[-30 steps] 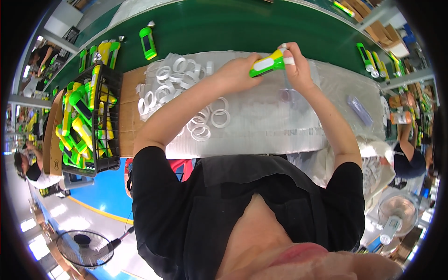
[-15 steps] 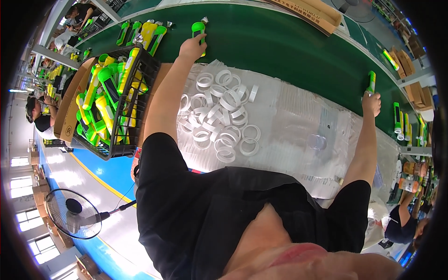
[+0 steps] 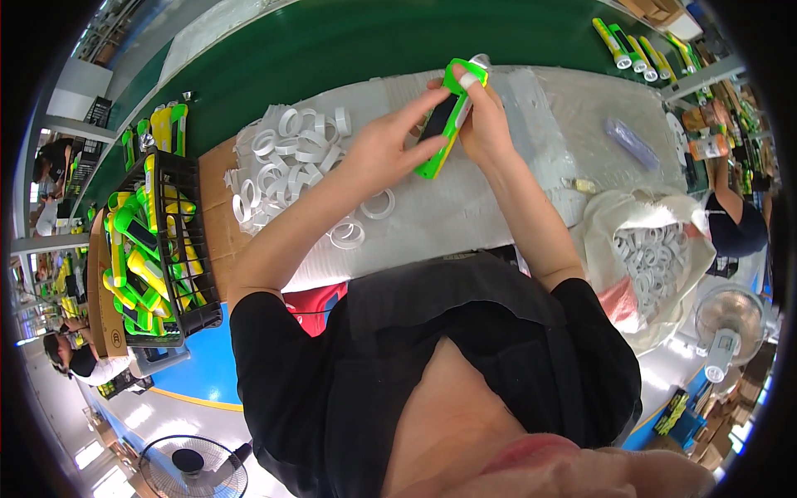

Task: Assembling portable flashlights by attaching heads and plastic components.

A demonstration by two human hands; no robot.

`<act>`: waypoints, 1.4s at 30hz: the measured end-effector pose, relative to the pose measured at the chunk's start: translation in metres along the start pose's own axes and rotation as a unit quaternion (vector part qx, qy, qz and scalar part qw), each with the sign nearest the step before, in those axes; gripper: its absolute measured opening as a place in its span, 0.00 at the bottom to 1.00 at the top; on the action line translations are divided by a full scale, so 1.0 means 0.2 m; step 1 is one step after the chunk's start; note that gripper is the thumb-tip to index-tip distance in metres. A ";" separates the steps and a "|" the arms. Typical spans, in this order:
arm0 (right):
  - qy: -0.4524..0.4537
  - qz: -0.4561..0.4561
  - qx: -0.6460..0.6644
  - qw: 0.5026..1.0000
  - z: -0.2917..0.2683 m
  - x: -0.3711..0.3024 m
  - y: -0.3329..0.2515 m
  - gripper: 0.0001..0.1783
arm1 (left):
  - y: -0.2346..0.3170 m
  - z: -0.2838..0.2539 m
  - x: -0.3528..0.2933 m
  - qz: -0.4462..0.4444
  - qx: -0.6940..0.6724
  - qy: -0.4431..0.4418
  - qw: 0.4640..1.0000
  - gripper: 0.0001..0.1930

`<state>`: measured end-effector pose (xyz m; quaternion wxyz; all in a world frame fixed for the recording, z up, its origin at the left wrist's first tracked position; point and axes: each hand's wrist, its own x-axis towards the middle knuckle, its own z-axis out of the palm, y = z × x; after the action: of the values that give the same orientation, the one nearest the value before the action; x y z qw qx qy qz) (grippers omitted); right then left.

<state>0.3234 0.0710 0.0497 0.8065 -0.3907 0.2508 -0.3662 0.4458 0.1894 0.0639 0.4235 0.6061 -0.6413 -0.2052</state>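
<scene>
A green and yellow flashlight (image 3: 447,124) with a dark panel and a silvery head is held up, tilted, over the plastic-covered bench. My right hand (image 3: 488,124) grips its upper part from the right. From the left, my left hand (image 3: 386,143) has its fingers and thumb against the body. Something white (image 3: 467,80) shows by the right thumb; I cannot tell whether it is a ring or a wrap. Below and left of the hands lies a loose heap of white rings (image 3: 290,158), with a single ring (image 3: 378,204) near my left forearm.
On the left stands a black crate (image 3: 199,314) full of green and yellow flashlights. More flashlights stand on the green belt (image 3: 332,41) at far left and far right. An open white sack (image 3: 598,224) of white rings is at right. Fans and co-workers are beyond.
My hands, earlier far apart with a flashlight at each, have come together on one flashlight over the bench. The view has shifted, bringing the sack of rings into sight.
</scene>
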 end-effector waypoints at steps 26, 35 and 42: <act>-0.100 0.044 -0.049 0.993 -0.19 -0.65 0.06 0.25 | 0.12 0.29 -0.04 0.233 -0.056 -0.010 0.971 0.19; -0.028 -0.010 -0.044 0.999 -0.37 -0.67 -0.01 0.27 | -0.25 0.58 0.19 0.045 0.214 -0.017 0.976 0.28; -0.055 0.001 -0.050 0.997 -0.36 -0.67 -0.02 0.25 | 0.01 0.34 0.11 0.074 -0.083 -0.037 0.993 0.23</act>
<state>0.1905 0.1432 0.0283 0.7989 -0.4499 0.2243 -0.3302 0.3925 0.1512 0.0331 0.4625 0.5120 -0.6801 -0.2479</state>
